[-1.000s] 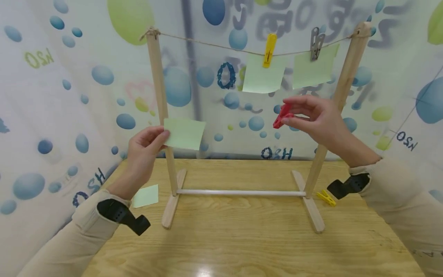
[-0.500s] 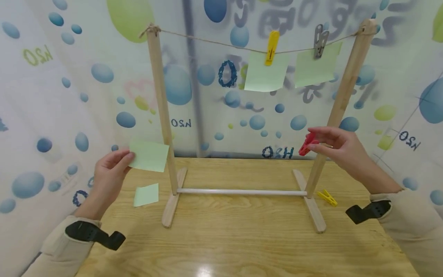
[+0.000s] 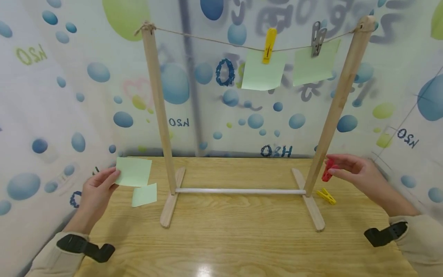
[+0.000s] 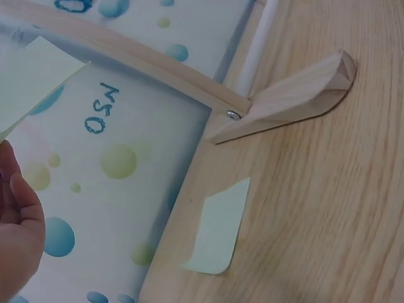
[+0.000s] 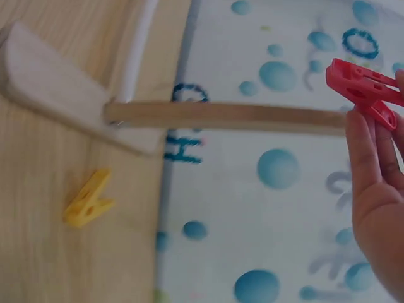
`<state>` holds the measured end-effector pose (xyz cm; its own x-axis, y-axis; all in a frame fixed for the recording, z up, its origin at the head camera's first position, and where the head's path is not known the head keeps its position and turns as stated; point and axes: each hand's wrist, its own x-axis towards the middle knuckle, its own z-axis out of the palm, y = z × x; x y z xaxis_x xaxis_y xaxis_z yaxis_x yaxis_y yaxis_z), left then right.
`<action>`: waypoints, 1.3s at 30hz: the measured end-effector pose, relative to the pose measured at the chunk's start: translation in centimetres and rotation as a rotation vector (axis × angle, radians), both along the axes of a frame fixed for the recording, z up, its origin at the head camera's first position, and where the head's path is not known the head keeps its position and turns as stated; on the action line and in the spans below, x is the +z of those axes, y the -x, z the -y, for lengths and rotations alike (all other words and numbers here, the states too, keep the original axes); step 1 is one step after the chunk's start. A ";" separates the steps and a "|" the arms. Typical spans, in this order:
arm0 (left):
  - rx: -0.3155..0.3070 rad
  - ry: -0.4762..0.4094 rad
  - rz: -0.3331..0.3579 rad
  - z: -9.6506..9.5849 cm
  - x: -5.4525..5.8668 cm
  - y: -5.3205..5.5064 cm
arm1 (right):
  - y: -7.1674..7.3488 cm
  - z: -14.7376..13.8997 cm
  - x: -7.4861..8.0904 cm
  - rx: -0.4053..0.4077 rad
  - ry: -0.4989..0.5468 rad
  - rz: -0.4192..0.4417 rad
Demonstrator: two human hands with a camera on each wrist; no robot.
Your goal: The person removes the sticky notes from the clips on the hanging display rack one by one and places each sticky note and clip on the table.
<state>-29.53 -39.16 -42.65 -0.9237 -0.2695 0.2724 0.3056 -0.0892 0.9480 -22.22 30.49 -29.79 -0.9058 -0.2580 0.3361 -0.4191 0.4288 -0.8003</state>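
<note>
On the light wooden table (image 3: 242, 238) stands a small wooden drying rack (image 3: 157, 115) with a brown string (image 3: 207, 38) across its top. Two pale green paper squares hang from the string, one under a yellow peg (image 3: 268, 45) and one under a grey peg (image 3: 316, 34). The left hand (image 3: 95, 194) pinches another pale green paper square (image 3: 134, 172) by its edge, low beside the left post. The right hand (image 3: 360, 173) pinches a red plastic peg (image 3: 327, 170) in its fingertips, low beside the right post. A loose green paper (image 3: 144, 194) and a spare yellow peg (image 3: 325, 196) lie on the table. The held paper is thin and gripped only at one edge, so it could bend or slip out. The red peg could hit the post and shake the rack, and the hanging papers might drop.
</note>
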 end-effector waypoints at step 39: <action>0.012 0.521 0.453 -5.0 2.9 -4.5 | 4.0 -6.0 -10.4 -0.290 -0.257 0.245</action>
